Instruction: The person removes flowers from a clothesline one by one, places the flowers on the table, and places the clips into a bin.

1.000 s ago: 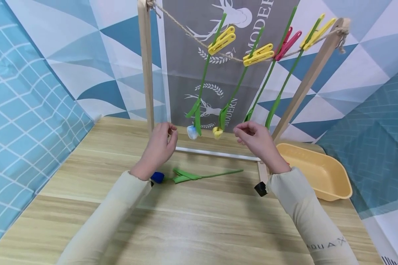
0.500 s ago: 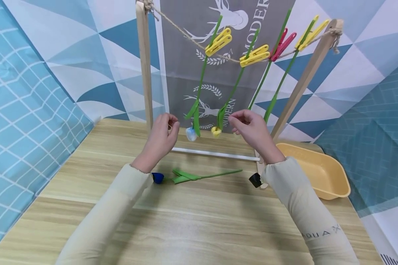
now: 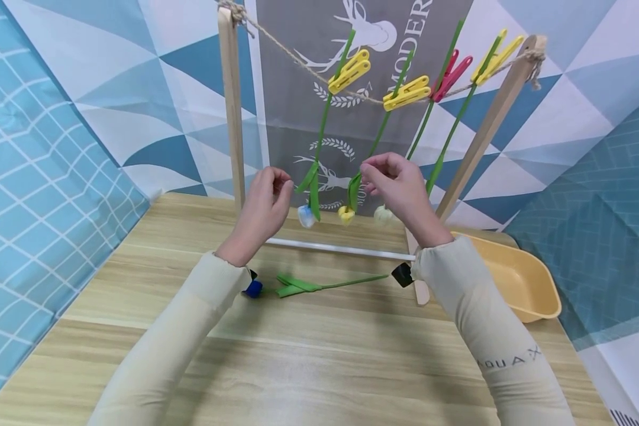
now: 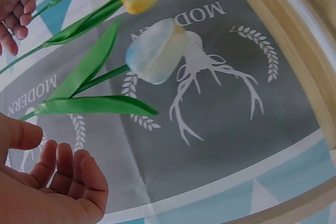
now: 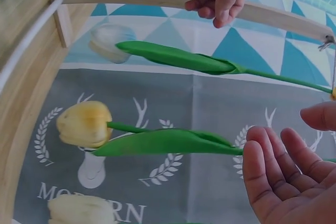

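Note:
Several artificial tulips hang head-down from a rope line, clipped by yellow clothespins (image 3: 349,71) and a red clothespin (image 3: 451,77). My left hand (image 3: 265,204) is raised left of the blue-white tulip (image 3: 306,216), fingers loosely curled around nothing; the left wrist view has this hand (image 4: 58,187) below the tulip's leaves (image 4: 97,104). My right hand (image 3: 399,186) overlaps the yellow tulip's leaves in the head view. In the right wrist view its relaxed fingers (image 5: 260,169) are beside the yellow tulip's (image 5: 86,124) stem. A pale tulip (image 3: 383,214) hangs partly behind that hand.
A blue tulip (image 3: 252,289) with a green stem lies on the wooden table (image 3: 298,355), partly hidden by the left cuff. Wooden posts (image 3: 231,112) hold the rope, and a white rod (image 3: 341,249) joins their bases. A yellow-orange basin (image 3: 532,278) stands at right.
Both hands have risen, the right one also shifting left toward the yellow tulip's leaves. The pale tulip's head has come into view below the right hand. The view has shifted slightly.

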A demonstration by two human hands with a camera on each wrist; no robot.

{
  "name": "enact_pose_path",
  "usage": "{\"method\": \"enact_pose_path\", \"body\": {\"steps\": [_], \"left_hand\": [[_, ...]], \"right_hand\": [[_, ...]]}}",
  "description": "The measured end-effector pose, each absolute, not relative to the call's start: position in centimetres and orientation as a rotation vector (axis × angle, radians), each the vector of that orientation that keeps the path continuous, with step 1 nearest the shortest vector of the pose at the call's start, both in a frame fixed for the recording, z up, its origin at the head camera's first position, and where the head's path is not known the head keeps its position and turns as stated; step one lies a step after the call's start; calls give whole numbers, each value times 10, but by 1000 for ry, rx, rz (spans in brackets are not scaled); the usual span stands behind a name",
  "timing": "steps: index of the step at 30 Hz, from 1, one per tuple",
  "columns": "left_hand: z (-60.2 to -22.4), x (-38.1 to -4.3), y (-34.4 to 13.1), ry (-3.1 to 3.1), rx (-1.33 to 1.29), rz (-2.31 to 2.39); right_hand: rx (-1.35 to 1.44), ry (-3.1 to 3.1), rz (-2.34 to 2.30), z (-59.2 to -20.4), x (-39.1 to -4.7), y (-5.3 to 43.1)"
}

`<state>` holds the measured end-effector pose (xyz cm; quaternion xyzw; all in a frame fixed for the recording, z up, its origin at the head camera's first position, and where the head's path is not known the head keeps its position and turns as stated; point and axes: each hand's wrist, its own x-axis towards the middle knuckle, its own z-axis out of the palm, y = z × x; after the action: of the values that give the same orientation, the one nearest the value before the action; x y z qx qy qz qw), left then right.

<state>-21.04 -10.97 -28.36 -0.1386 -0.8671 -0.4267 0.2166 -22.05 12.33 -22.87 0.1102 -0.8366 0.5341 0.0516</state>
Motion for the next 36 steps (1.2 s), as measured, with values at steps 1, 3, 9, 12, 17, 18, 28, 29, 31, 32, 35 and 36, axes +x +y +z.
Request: {"method": "enact_pose_path", "body": {"steps": [1,3,9,12,17,18,28,29,31,32,35,36], "left_hand": [[-282,-211,-109,-2395,-385,-1192],[-278,-212,-108,-2381,-388,-1210],[-268,-213,-104,-2358,-368,-1264],[-263,-214,-102,-2345,-363,-1270],[-258,-215,-100,-2346,-367,-1257],[-257,-215,-100,-2346,-367,-1258],[-247,-218,-97,-2322,-405,-1271],[-246,-219,-97,-2321,-405,-1272],[-243,-221,-96,-2310,-401,-1280],[-241,-222,-96,-2307,-396,-1283],[-237,-224,-94,-2295,-392,-1296],[-236,-225,-94,-2292,-394,-1300]], "right_hand": [[337,-2538,1629,-226,-220,123],[347,-2524,1635,-222,-220,121],[399,-2450,1664,-212,-218,116],[419,-2403,1695,-208,-217,113],[420,-2352,1743,-199,-215,110],[419,-2345,1748,-197,-214,110],[461,-2247,1772,-178,-212,99],[460,-2239,1779,-176,-211,98],[451,-2225,1789,-172,-210,95],[446,-2218,1792,-171,-210,94],[443,-2180,1806,-166,-211,92],[444,-2169,1806,-165,-211,92]]}}
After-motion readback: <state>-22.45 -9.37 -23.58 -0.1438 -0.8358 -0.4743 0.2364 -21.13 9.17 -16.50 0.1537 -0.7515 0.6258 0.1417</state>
